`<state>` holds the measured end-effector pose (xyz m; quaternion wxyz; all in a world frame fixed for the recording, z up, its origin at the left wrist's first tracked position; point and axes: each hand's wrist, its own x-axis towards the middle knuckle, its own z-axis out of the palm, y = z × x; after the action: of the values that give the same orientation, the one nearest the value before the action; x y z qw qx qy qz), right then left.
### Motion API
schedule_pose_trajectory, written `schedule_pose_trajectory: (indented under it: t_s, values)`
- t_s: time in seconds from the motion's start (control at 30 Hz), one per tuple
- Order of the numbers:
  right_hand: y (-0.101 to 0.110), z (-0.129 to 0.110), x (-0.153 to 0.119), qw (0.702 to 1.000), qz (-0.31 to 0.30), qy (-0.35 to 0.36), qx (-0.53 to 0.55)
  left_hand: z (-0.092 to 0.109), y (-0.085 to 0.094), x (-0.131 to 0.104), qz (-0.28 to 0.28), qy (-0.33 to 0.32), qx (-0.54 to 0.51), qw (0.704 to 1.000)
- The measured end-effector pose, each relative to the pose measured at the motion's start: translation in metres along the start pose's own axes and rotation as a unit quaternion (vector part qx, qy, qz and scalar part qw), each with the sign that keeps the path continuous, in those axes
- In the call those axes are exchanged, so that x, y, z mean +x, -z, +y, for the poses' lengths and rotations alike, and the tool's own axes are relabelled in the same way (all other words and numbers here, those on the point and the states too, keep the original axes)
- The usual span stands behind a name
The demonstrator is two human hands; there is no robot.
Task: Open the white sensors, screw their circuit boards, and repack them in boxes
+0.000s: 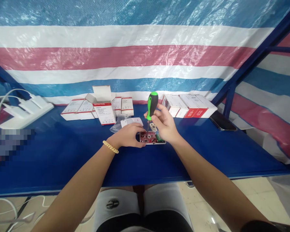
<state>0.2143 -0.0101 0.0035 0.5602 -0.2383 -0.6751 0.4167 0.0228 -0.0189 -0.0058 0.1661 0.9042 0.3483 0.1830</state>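
My right hand (165, 124) grips a green and black screwdriver (152, 104) by the lower part of its handle. The screwdriver stands nearly upright, its shaft pointing down at a red circuit board (148, 138) in a white housing; whether the tip touches a screw is too small to tell. With thumb and fingers, my left hand (130, 135) clasps the left end of that housing on the blue table. Just behind it lie a white plastic cover (131, 121), partly hidden by my left hand, and a small pale part (153, 127). A clear plastic bag (117, 126) is beside the cover.
An opened detector box (104, 112) stands behind my left hand among several closed boxes (74, 108). More boxes (193, 106) sit at the back right, near a dark phone (223, 120). A white power strip (26, 114) with plugs lies at the left. Striped sheeting (135, 35) hangs behind.
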Motion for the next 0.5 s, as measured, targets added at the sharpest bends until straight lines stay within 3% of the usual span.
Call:
schedule_pose_trajectory:
  t_s: [0.13, 0.33, 0.5]
  values:
    - [-0.0029, -0.0028, -0.0001, 0.998, 0.052, -0.02, 0.006, 0.0001, 0.0007, 0.0, -0.008, 0.004, 0.003, 1.0]
    - [-0.005, -0.0027, -0.0012, 0.988, 0.133, 0.018, -0.079, -0.0016, -0.0009, -0.0005, -0.008, 0.005, 0.004, 1.0]
    - [-0.0008, -0.0066, -0.0004, 0.996, 0.082, 0.001, -0.043, -0.0004, 0.0, -0.0003, -0.016, 0.006, 0.001, 1.0]
